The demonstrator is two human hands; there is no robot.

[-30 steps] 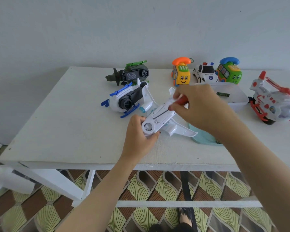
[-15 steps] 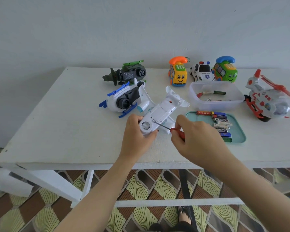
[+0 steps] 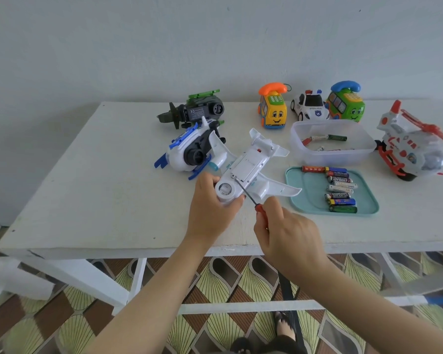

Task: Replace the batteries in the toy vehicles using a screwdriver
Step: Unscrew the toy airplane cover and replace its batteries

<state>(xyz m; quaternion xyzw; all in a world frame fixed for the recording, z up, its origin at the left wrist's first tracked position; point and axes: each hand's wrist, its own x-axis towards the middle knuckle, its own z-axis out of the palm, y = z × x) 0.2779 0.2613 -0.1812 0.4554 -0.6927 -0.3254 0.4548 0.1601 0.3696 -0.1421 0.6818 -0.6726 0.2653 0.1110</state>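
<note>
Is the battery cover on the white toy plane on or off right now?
On. The white plane lies belly up, its cover seated flush, and the screwdriver tip rests at the cover's screw.

2 bare forearms (image 3: 149, 295), 1 sandalled foot (image 3: 285, 329)

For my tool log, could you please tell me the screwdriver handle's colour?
The screwdriver handle is red; head view.

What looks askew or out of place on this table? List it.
The white plastic toy plane lies belly-up, steadied by the left hand for the red-handled screwdriver in the right hand. The blue-and-white toy helicopter and dark green toy helicopter lie tipped on their sides. No damage or spills show.
</note>
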